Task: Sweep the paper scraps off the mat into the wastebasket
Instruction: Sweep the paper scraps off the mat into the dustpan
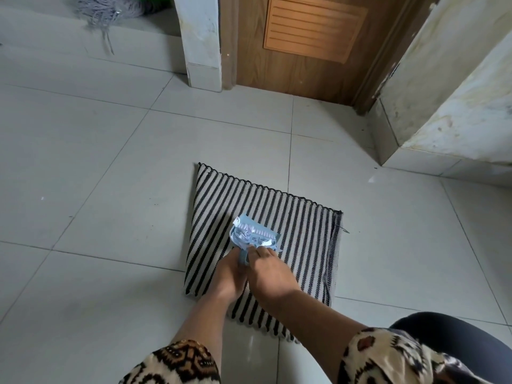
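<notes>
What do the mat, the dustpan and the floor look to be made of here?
Mat: woven textile, matte, judging by the ribbed black and cream stripes and stitched edge.
Dustpan: probably moulded plastic, since it is light blue, smooth and slightly glossy.
Floor: likely glazed ceramic tiles, as it is pale, with grout lines and soft reflections.

Patterned sleeves (pixel 177 364) — cream, brown, black — and dark trousers (pixel 454 336)
</notes>
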